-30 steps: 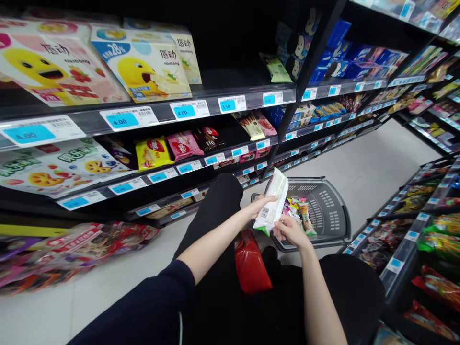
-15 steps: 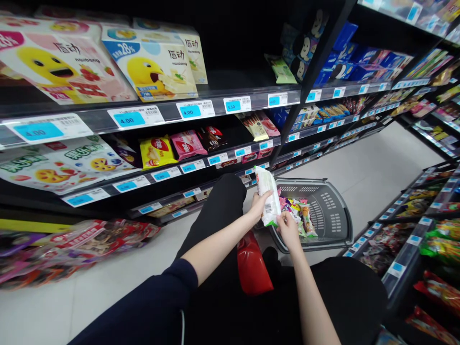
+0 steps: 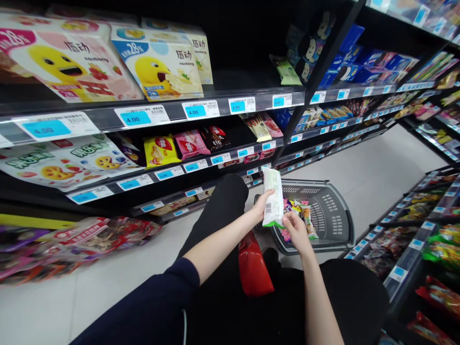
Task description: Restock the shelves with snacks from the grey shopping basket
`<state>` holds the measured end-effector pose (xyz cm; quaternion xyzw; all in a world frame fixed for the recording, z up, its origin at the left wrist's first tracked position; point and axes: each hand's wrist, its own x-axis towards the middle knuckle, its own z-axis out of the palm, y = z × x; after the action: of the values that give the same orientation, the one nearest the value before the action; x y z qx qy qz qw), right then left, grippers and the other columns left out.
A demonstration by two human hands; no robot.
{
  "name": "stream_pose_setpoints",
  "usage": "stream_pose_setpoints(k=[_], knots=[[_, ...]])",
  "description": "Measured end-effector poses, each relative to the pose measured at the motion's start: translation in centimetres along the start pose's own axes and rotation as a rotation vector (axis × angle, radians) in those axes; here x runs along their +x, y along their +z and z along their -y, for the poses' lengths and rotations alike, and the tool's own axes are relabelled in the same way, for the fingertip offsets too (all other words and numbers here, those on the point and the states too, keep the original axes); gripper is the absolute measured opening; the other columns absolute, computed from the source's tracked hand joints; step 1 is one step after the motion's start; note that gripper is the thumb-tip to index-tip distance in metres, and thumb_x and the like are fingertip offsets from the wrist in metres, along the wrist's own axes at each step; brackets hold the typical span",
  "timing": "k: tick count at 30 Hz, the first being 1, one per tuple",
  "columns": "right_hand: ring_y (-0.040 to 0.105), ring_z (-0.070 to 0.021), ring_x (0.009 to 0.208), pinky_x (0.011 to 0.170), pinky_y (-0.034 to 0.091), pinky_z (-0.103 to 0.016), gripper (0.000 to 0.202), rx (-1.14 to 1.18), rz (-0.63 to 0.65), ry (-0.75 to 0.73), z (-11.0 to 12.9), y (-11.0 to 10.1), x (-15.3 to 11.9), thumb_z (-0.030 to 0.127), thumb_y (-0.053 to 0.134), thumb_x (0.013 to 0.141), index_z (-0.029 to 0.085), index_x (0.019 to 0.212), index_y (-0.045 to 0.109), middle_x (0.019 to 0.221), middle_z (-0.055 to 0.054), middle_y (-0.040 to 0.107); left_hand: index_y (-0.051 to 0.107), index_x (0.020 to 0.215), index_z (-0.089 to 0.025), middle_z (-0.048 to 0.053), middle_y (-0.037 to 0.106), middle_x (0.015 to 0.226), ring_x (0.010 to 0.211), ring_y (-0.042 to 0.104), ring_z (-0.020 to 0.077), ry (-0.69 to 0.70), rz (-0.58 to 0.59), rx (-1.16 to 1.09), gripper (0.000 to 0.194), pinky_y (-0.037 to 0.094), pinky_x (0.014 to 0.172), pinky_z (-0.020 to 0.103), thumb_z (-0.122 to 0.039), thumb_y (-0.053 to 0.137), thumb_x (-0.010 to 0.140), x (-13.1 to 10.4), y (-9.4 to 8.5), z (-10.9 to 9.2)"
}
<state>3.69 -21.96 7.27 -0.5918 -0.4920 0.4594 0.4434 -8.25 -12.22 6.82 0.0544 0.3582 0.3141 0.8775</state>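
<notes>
A white snack packet [image 3: 273, 194] with green ends and a barcode is held up in front of me, over the near left side of a grey shopping basket [image 3: 334, 211]. My left hand [image 3: 262, 206] grips it around its left edge. At the packet's lower right corner, the fingers of my right hand [image 3: 295, 227] are pinched on it. Inside the basket lie several colourful snack packets [image 3: 305, 215], partly hidden behind my hand and the white packet. A red bag [image 3: 254, 266] rests between my legs.
Shelves on the left hold cake boxes [image 3: 158, 67] and small wafer packs [image 3: 161, 151] above a price-tagged shelf edge [image 3: 194, 165]. Bagged snacks [image 3: 86, 242] jut out at lower left. Another shelf with snack bags [image 3: 443, 249] stands at right. Pale floor [image 3: 377, 163] runs between them.
The white packet has turned slightly, showing more of its face, and stands a little straighter. Both hands stay on it. The whole view has shifted slightly.
</notes>
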Motion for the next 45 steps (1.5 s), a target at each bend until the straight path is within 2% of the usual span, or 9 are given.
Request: stream_pose_setpoints(k=[4,7,13,17,20,27,35,39,45], knots=[[0.051,-0.0113,0.057,0.047,0.045,-0.024,0.040,0.099,-0.167,0.106,-1.0,0.9,-0.4,0.046,0.067,0.067,0.022,0.091,0.046,0.082,0.000,0.052,0.061,0.082,-0.012,0.007,0.064,0.061,0.054,0.061,0.0174,0.058,0.088,-0.052,0.033,0.051,0.058,0.029,-0.044,0.052,0.076,0.5,-0.6,0.5],[0.059,-0.0151,0.063,0.054,0.053,-0.031,0.050,0.317,-0.049,0.251,-1.3,1.2,-0.6,0.047,0.070,0.064,0.022,0.101,0.046,0.093,-0.003,0.057,0.062,0.086,-0.011,0.010,0.067,0.073,0.070,0.064,0.0216,0.058,0.180,-0.030,0.032,0.052,0.068,0.032,-0.040,0.057,0.071,0.6,-0.8,0.9],[0.061,-0.0193,0.065,0.058,0.056,-0.034,0.057,0.212,-0.138,0.254,-1.1,-3.7,-0.7,0.036,0.080,0.051,0.016,0.101,0.060,0.082,-0.004,0.065,0.060,0.099,-0.009,0.014,0.066,0.101,0.099,0.059,0.0291,0.146,0.463,0.012,0.043,0.046,0.087,0.042,-0.016,0.064,0.057,-0.2,-0.3,-0.1],[0.063,-0.0207,0.071,0.066,0.054,-0.034,0.056,0.103,-0.152,0.198,-0.9,-6.4,-1.0,0.030,0.080,0.052,0.017,0.104,0.063,0.094,-0.005,0.067,0.057,0.104,-0.011,0.012,0.066,0.101,0.098,0.059,0.0274,0.370,0.322,-0.041,0.046,0.044,0.090,0.045,-0.015,0.067,0.059,-0.6,0.0,-1.1],[0.062,-0.0238,0.089,0.075,0.052,-0.034,0.057,0.181,-0.138,0.121,-1.0,-5.6,-1.0,0.029,0.078,0.056,0.020,0.109,0.060,0.112,-0.007,0.061,0.056,0.105,-0.012,0.009,0.067,0.093,0.093,0.061,0.0251,0.498,0.214,-0.069,0.048,0.044,0.091,0.044,-0.011,0.067,0.057,-0.6,0.1,-1.5],[0.056,-0.0250,0.103,0.091,0.043,-0.042,0.058,0.354,-0.242,-0.016,-2.1,-1.9,0.0,0.028,0.079,0.054,0.020,0.106,0.055,0.112,-0.009,0.059,0.060,0.094,-0.011,0.012,0.066,0.098,0.097,0.060,0.0291,0.504,0.202,-0.016,0.036,0.045,0.089,0.044,-0.018,0.064,0.059,-0.9,-0.1,-2.1],[0.057,-0.0262,0.100,0.089,0.044,-0.043,0.056,0.412,-0.211,-0.005,-2.0,-4.5,0.2,0.028,0.078,0.053,0.021,0.104,0.055,0.107,-0.009,0.062,0.059,0.102,-0.014,0.012,0.065,0.100,0.097,0.060,0.0288,0.452,0.192,0.078,0.045,0.048,0.079,0.043,-0.042,0.065,0.066,-1.1,-0.9,-3.1],[0.057,-0.0268,0.101,0.085,0.047,-0.042,0.054,0.418,-0.248,0.004,-1.7,-5.9,-0.3,0.029,0.077,0.055,0.022,0.104,0.055,0.110,-0.009,0.060,0.064,0.093,-0.012,0.010,0.067,0.088,0.081,0.063,0.0242,0.482,0.174,0.168,0.041,0.051,0.068,0.035,-0.036,0.071,0.061,-1.2,-1.0,-3.4],[0.058,-0.0277,0.098,0.074,0.052,-0.039,0.056,0.428,-0.297,0.042,-2.3,-7.7,-1.0,0.036,0.074,0.062,0.020,0.111,0.053,0.114,-0.012,0.058,0.067,0.069,-0.012,0.001,0.060,0.060,0.054,0.054,0.0127,0.640,-0.075,0.339,0.025,0.044,0.050,0.023,-0.031,0.075,0.054,-0.3,-1.0,-2.9]])
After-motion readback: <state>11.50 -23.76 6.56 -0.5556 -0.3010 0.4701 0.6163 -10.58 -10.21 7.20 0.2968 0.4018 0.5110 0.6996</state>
